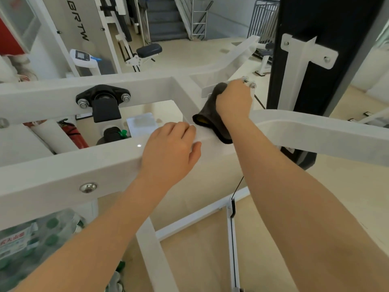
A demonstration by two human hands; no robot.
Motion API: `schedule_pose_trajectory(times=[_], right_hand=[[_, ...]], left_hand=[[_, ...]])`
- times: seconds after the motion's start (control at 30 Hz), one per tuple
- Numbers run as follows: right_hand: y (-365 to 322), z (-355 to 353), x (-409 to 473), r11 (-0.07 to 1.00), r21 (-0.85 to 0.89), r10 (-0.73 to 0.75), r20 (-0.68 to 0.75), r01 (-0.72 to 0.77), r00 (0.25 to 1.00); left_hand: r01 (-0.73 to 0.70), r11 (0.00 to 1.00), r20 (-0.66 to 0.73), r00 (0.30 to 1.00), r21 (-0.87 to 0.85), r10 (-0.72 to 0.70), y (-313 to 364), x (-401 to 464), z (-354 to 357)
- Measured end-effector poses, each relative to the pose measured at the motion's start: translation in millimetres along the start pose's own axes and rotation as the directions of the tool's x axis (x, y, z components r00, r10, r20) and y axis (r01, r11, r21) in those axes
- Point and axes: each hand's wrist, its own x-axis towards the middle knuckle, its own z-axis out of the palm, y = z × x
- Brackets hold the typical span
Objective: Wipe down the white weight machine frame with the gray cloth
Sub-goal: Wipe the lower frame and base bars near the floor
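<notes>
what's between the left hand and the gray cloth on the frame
Only a short bare stretch of white frame separates the left hand from the gray cloth, seen in the head view.

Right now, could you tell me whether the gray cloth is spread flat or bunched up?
Bunched up: the gray cloth is gathered under the right hand, which grips it against the white frame, its loose end hanging in folds.
</notes>
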Motion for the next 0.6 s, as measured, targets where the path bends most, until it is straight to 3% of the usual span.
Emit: schedule_pose_trajectory(times=[0.17,0.37,0.53,0.6], right_hand=[[13.0,0.4,-8.7,0.997,0.047,-0.065,0.104,0.061,0.992],[34.7,-11.8,8.5,0.996,0.015,0.083,0.043,-0.084,0.996],[29.0,1.8,-6.0,0.990,-0.050,-0.125,0.102,0.131,0.987],[36.3,0.3,-12.2,0.969,0.044,-0.248,0.107,0.245,0.963]], left_hand=[[0.016,0.999,0.003,1.000,0.043,-0.016,2.1,0.3,-1.3],[0.020,1.000,0.024,0.999,0.022,-0.021,2.7,0.7,-3.9],[0.019,0.999,0.036,0.999,0.028,-0.020,3.7,1.4,-3.1],[0.029,0.999,0.042,0.999,0.036,-0.031,4.8,1.7,-3.2]])
